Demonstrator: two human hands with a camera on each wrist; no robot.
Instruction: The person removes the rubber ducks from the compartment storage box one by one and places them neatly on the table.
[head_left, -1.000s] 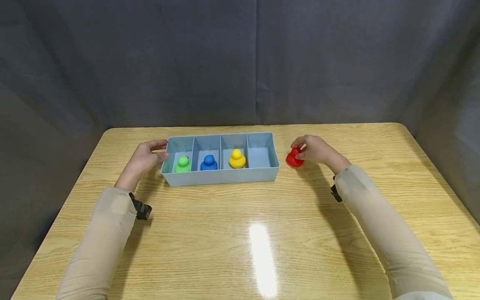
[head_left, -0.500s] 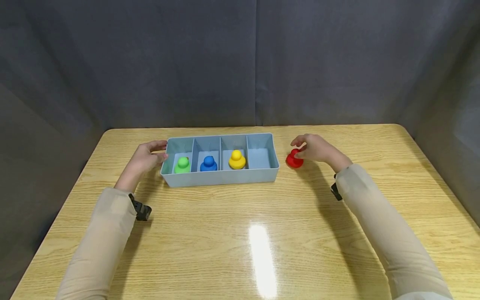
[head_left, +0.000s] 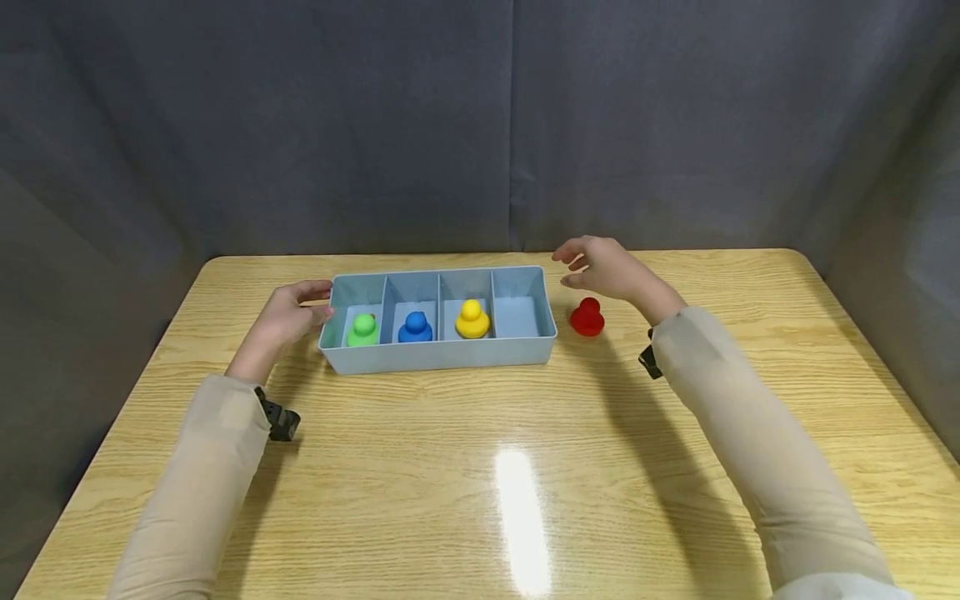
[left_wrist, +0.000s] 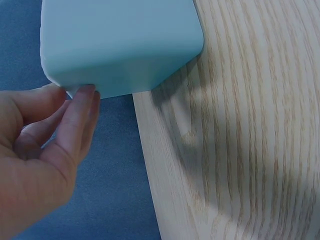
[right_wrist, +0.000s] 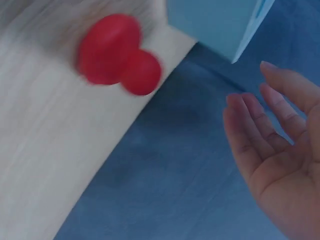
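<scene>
Right hand point(head_left: 611, 268): released, fingers loosely spread, holding nothing. It hangs above and just behind the red duck point(head_left: 587, 317), clear of it. In the right wrist view the palm point(right_wrist: 280, 165) faces open air, with the same duck point(right_wrist: 117, 57) apart from the fingers.

Left hand point(head_left: 288, 310): fingers and thumb bear on the left end wall of the blue tray point(head_left: 438, 354). The left wrist view shows fingertips point(left_wrist: 82, 100) touching the tray corner point(left_wrist: 120, 45); the grip looks light, a steadying contact rather than a clench.

Location of parts, referenced to the tray: the red duck stands upright on the wooden table point(head_left: 480, 467), just beside the tray's right end wall, not touching it. Inside the tray, from the left: green duck point(head_left: 363, 330), blue duck point(head_left: 415, 327), yellow duck point(head_left: 472, 320), one per compartment. The rightmost compartment point(head_left: 516, 315) holds nothing.

Handling assessment: the red duck appears to be a small, light moulded toy with a smooth, rounded surface, probably slightly yielding and not fragile. The head is narrow and could slip out of a pinch; the wider body just below the head offers the surer hold, taken from above between thumb and two fingers.
</scene>
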